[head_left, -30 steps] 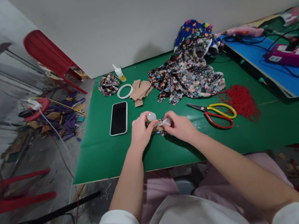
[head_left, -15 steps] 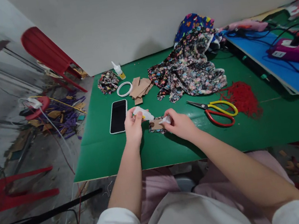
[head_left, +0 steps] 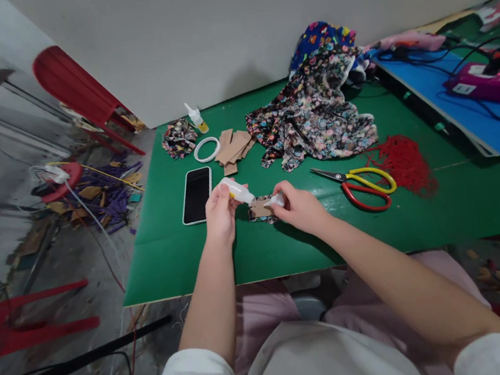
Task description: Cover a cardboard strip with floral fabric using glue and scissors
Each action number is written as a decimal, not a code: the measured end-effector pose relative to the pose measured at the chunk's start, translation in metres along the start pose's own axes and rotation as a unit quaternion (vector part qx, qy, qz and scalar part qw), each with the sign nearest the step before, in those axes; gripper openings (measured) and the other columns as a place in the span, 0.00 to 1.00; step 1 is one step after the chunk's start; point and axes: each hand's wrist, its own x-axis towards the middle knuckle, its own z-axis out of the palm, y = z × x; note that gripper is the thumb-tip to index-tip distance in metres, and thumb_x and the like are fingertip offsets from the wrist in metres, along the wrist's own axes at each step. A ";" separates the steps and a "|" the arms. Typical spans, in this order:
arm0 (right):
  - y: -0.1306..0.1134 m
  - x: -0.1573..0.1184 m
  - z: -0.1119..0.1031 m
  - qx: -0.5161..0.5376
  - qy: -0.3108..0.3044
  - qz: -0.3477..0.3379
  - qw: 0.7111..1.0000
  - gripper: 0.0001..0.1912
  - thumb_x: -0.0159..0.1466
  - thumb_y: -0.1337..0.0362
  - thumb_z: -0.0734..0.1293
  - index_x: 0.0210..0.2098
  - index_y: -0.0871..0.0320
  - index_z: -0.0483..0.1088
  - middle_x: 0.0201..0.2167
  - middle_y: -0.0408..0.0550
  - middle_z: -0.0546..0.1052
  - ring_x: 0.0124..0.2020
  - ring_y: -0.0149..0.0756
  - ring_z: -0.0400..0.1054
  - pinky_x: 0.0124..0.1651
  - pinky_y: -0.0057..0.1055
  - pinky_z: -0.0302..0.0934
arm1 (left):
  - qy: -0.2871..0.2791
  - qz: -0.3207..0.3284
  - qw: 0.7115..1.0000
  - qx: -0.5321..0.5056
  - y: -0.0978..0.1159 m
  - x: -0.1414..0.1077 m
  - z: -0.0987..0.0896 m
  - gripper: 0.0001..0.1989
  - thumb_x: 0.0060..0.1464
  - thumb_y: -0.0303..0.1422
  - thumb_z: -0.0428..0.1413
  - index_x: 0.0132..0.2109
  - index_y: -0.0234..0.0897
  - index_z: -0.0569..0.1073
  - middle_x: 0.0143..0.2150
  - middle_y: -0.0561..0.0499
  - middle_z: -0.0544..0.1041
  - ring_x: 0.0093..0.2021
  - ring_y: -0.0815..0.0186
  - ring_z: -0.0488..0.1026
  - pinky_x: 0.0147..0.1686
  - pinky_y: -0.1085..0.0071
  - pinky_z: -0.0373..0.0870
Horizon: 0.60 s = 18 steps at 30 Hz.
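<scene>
My left hand is closed around a small white glue bottle, tilted with its open end down to the right. Pinched in the fingers of my right hand is the bottle's white pointed nozzle cap, apart from the bottle. Beneath both lies a brown cardboard piece on a floral fabric scrap, partly hidden by my right fingers. A phone lies just left of my left hand. To the right of my right hand are scissors with one yellow and one red handle.
Behind my hands are cardboard strips, a white ring, a second glue bottle, a crumpled fabric scrap and floral cloth. Red threads and a blue board with cables lie right on the green table.
My left hand has turned the glue bottle slightly, its open end now pointing more downward. My right hand keeps the nozzle cap in nearly the same place.
</scene>
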 end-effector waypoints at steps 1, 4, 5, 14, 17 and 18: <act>0.000 0.000 0.000 0.003 0.002 -0.001 1.000 0.12 0.57 0.58 0.60 0.40 0.53 0.60 0.26 0.41 0.72 0.23 0.30 0.63 0.25 0.24 0.48 | 0.002 -0.007 1.000 -0.020 0.000 0.000 0.000 0.21 0.50 0.47 0.53 0.42 0.33 0.69 0.31 0.47 0.76 0.34 0.65 0.75 0.31 0.72 0.69; -0.001 -0.001 -0.001 0.016 0.005 -0.005 1.000 0.12 0.57 0.58 0.60 0.40 0.54 0.60 0.26 0.41 0.71 0.23 0.30 0.63 0.26 0.24 0.48 | 0.018 -0.021 0.997 -0.066 0.001 0.001 -0.001 0.19 0.50 0.46 0.54 0.40 0.33 0.70 0.32 0.47 0.76 0.35 0.66 0.75 0.31 0.73 0.70; -0.001 -0.001 -0.001 0.020 0.006 -0.007 1.000 0.12 0.57 0.59 0.60 0.40 0.54 0.60 0.26 0.41 0.71 0.23 0.30 0.63 0.26 0.24 0.49 | 0.023 -0.024 0.997 -0.073 0.001 0.002 -0.001 0.19 0.50 0.46 0.54 0.40 0.33 0.70 0.33 0.47 0.76 0.35 0.67 0.75 0.31 0.73 0.70; -0.001 -0.003 0.000 0.051 0.041 -0.037 0.997 0.12 0.58 0.59 0.59 0.41 0.55 0.59 0.28 0.41 0.70 0.24 0.28 0.62 0.27 0.24 0.51 | 0.030 -0.032 0.992 -0.118 0.002 0.002 0.000 0.17 0.49 0.44 0.56 0.38 0.33 0.72 0.31 0.49 0.76 0.33 0.69 0.74 0.30 0.76 0.71; 0.000 -0.004 0.000 0.057 0.050 -0.042 0.996 0.12 0.57 0.59 0.60 0.40 0.55 0.59 0.27 0.40 0.70 0.23 0.27 0.62 0.26 0.23 0.51 | 0.037 -0.018 0.995 -0.094 0.000 0.002 -0.001 0.18 0.46 0.44 0.58 0.39 0.33 0.73 0.29 0.50 0.76 0.30 0.69 0.74 0.28 0.76 0.70; 0.000 -0.004 0.000 0.060 0.054 -0.045 0.996 0.12 0.57 0.59 0.60 0.40 0.55 0.59 0.27 0.40 0.70 0.22 0.27 0.62 0.26 0.23 0.51 | 0.039 -0.018 0.996 -0.083 0.000 0.002 -0.001 0.19 0.46 0.43 0.58 0.39 0.32 0.73 0.29 0.50 0.76 0.29 0.69 0.74 0.27 0.76 0.70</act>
